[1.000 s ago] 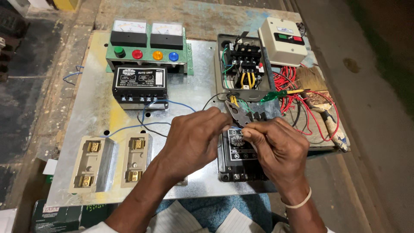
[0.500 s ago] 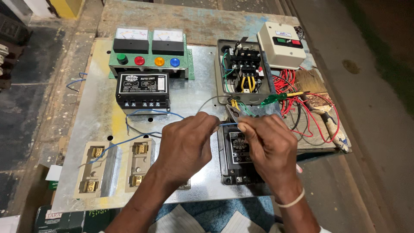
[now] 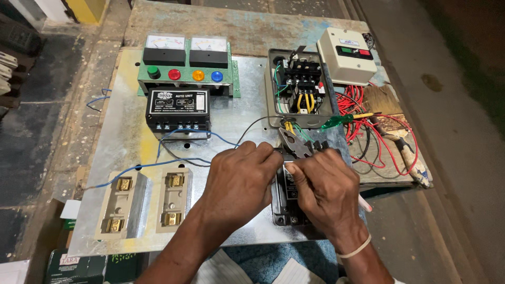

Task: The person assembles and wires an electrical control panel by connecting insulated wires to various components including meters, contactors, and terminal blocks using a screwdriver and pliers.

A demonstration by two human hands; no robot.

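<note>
Two cream fuse holders (image 3: 144, 205) are seen near the tabletop's front left corner. The left hand (image 3: 239, 181) is closed narrowly on a thin black wire (image 3: 252, 126), judged light and limp, best pinched near its end. The right hand (image 3: 326, 192) is closed around grey pliers (image 3: 297, 144), stiff and weighty, above a black unit (image 3: 284, 205) at the front edge. Two meters (image 3: 187, 50) and four coloured buttons (image 3: 184, 74) are counted behind.

Grey wire stripper (image 3: 300, 144) over a black relay box (image 3: 286, 200).
Tilted, jaws open, gripping a thin blue wire (image 3: 173, 163) on the metal panel.
</note>
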